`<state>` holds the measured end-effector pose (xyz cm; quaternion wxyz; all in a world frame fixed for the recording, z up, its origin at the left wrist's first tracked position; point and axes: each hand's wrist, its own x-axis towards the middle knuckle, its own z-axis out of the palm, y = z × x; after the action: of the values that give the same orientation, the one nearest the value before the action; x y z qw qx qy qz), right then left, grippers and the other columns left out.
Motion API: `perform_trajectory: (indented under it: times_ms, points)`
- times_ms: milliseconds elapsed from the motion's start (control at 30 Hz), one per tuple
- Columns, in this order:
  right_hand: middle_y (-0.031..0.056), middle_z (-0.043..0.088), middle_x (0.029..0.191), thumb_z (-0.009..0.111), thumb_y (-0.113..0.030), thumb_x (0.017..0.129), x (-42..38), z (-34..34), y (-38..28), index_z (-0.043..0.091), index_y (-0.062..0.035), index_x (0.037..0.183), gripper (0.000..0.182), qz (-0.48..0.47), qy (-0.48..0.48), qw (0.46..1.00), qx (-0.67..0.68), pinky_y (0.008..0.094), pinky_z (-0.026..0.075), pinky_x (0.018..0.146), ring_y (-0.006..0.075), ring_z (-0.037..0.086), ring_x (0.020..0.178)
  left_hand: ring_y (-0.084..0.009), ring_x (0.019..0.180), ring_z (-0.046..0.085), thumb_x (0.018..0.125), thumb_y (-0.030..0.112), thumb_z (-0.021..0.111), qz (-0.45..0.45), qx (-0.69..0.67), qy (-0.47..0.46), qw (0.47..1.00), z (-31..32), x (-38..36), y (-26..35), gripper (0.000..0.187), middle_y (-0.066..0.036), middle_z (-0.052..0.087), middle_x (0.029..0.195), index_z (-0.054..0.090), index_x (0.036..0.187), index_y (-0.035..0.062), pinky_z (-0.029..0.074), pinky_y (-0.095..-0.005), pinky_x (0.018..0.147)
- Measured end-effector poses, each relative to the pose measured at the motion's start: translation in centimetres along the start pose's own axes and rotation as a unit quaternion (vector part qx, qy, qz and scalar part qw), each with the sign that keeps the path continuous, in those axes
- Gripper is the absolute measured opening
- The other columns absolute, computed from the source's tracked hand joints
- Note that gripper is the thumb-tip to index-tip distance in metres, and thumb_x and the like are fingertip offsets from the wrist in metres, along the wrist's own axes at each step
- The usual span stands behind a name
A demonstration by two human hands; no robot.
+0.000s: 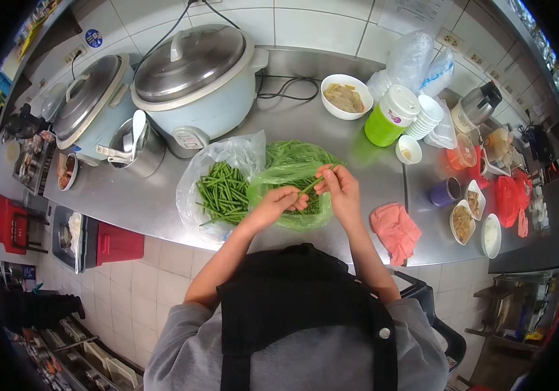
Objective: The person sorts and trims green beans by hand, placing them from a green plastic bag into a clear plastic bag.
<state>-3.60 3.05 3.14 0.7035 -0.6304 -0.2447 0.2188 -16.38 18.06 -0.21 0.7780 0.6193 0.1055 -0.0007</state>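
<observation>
Over a green plastic bag (pixel 312 218), my left hand (pixel 281 201) and my right hand (pixel 339 186) are close together. A green bean (pixel 311 186) runs between them, and the fingers of both hands are closed on it. Its upper end sticks out past my right fingertips. More long greens show inside the green bag, partly hidden by my hands. Left of it, a clear plastic bag (pixel 190 171) lies open with many short cut bean pieces (pixel 224 190) in it.
Two large rice cookers (pixel 195 104) and a metal pot (pixel 149 153) with utensils stand at the left. Behind right are a bowl of food (pixel 358 111), a green jug (pixel 384 127) and stacked cups (pixel 426 114). A pink cloth (pixel 395 231) lies by the steel counter's front edge.
</observation>
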Motion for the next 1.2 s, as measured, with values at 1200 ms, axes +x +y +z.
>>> perform_trajectory:
  times_ms: [1200]
  points:
    - [0.0148,0.067,0.09,0.065,-0.012,0.082,-1.0,2.1,8.4,0.07,-0.0076,0.09,0.01,-0.217,-0.211,0.787,-0.537,0.0454,0.052,0.076,0.0349,0.065,0.085,-0.0388,0.088,0.064,0.079,0.008,0.059,0.228,0.598,0.115,0.76,-2.6,0.0,-3.2,0.011,-0.021,0.064,0.092,0.067,0.082,-0.0003,0.05,-0.0479,0.075]
